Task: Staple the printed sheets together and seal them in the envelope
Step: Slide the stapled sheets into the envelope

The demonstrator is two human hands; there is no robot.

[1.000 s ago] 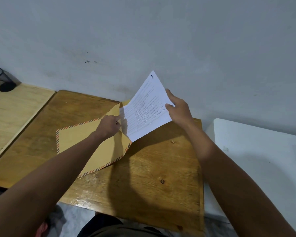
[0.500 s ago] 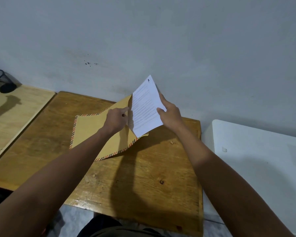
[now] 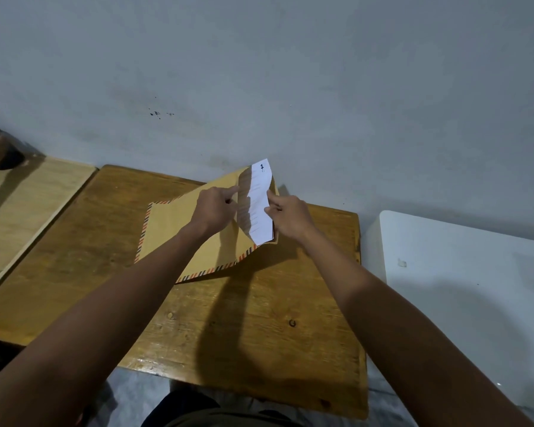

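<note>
I see the envelope (image 3: 179, 238), yellow-brown with a striped orange and dark border, resting partly on the brown wooden table (image 3: 259, 318), its open end raised toward the wall. My left hand (image 3: 215, 208) pinches the near lip of that opening, thumb and forefinger curled on the paper edge, holding the mouth apart. The printed sheets (image 3: 259, 204) stand in the mouth, most of their length already inside; only a narrow white strip with faint text lines and a dark mark near the top corner shows (I cannot make out a staple from here). My right hand (image 3: 290, 215) grips the sheets' right edge, fingers curled against the paper, just beside the envelope's far lip. So the sheets lie between my two hands, touching both the right fingers and the envelope's inner face. The left hand's shadow falls across the left part of the strip. A paler wooden board (image 3: 28, 211) sits to the left, a white surface (image 3: 460, 288) to the right.
</note>
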